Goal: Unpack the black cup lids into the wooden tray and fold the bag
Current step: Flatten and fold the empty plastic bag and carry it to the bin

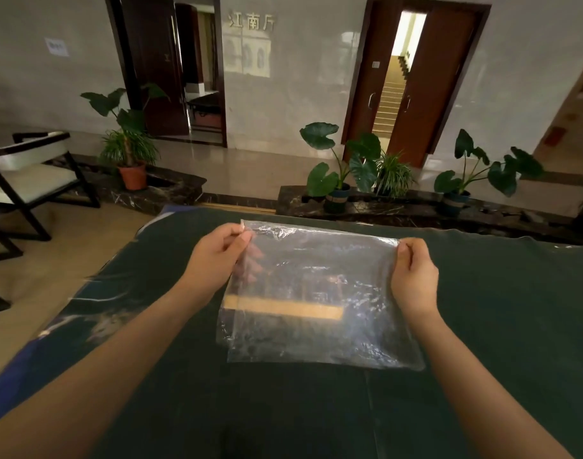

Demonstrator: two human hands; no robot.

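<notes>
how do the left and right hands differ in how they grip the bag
The left hand pinches the clear bag's far left corner, its fingers showing through the plastic. The right hand pinches the far right corner, curled into a closed fist beside the bag. Both hold the bag's top edge up above the dark table.

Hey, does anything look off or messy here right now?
Nothing stands out. Both hands, left and right, pinch the top corners of the empty clear bag, held up over the dark table. The tray behind it shows only blurrily.
</notes>
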